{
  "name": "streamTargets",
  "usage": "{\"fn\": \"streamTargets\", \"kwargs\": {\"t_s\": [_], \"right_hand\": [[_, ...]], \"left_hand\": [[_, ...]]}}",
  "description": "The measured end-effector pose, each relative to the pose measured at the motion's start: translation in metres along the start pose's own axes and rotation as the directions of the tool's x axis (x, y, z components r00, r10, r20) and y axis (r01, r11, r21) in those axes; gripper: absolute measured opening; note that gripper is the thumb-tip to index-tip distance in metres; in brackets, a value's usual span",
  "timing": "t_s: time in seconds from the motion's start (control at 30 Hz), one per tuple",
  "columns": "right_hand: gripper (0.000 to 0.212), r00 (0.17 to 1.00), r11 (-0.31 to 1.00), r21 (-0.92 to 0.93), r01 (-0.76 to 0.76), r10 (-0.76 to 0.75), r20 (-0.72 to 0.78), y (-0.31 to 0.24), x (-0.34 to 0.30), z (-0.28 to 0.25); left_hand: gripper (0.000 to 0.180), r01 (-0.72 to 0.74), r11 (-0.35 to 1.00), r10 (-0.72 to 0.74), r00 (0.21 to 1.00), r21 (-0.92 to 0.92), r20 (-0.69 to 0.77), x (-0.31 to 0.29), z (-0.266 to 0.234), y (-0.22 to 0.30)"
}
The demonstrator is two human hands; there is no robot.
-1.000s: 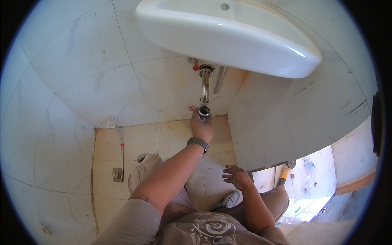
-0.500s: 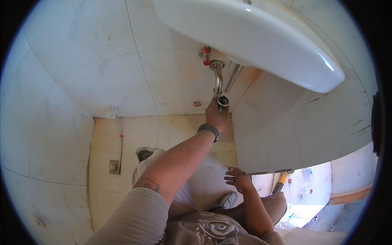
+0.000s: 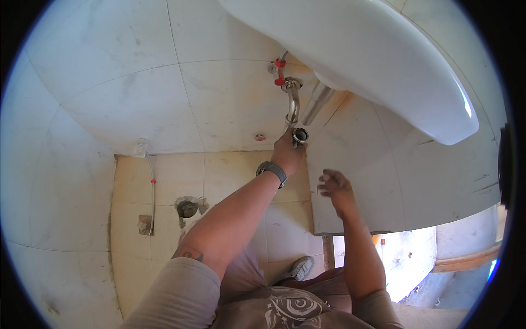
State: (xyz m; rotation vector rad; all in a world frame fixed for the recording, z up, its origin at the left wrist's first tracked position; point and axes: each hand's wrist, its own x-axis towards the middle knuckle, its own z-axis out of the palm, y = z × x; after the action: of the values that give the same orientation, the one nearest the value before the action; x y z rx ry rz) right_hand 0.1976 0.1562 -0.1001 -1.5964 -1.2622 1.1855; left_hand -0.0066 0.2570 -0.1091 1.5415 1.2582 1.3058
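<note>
Under the basin, my left hand is closed around a chrome drain trap, whose round open end faces up. Behind it a bent chrome drain pipe runs from the wall down to the trap. To the right of the pipe a straight metal tailpiece hangs from the white wash basin, apart from the trap's open end. My right hand is raised to the right of and below the trap, fingers apart and bent, with nothing visible in them. My left fingers are partly hidden behind the trap.
A red-handled shutoff valve sits on the wall by the drain pipe. On the left a thin hose hangs from the wall to the floor. A rough hole opens in the tiled floor. A grey panel stands at the right.
My right hand has risen from near my knee toward the trap. The left hand still grips the trap in about the same place. The view has shifted slightly.
</note>
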Motion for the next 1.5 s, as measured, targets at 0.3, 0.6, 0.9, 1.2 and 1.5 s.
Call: {"fn": "streamTargets", "kwargs": {"t_s": [0.3, 0.6, 0.9, 1.2, 1.5], "right_hand": [[0.032, 0.999, 0.991, 0.129, 0.036, -0.038, 0.013, -0.104, 0.156, 0.023], [0.039, 0.917, 0.917, 0.392, -0.073, -0.093, 0.389, -0.12, 0.257, 0.043], [0.051, 0.874, 0.861, 0.507, -0.036, -0.218, 0.433, -0.118, 0.253, 0.067], [0.054, 0.879, 0.821, 0.571, 0.024, -0.29, 0.379, -0.106, 0.254, 0.071], [0.055, 0.892, 0.836, 0.549, 0.002, -0.25, 0.377, -0.108, 0.247, 0.062]], "left_hand": [[0.04, 0.022, 0.999, -0.021, 0.998, -0.035, 0.055, 0.003, -0.006, 0.019], [0.043, 0.003, 0.999, 0.003, 0.993, -0.053, 0.117, 0.009, 0.0, 0.011], [0.044, -0.152, 0.988, 0.15, 0.985, 0.024, 0.08, 0.009, 0.009, -0.005], [0.041, -0.178, 0.984, 0.178, 0.983, -0.007, 0.05, 0.007, -0.001, 0.0], [0.038, -0.085, 0.993, 0.092, 0.992, -0.082, 0.083, 0.006, -0.003, 0.006]]}}
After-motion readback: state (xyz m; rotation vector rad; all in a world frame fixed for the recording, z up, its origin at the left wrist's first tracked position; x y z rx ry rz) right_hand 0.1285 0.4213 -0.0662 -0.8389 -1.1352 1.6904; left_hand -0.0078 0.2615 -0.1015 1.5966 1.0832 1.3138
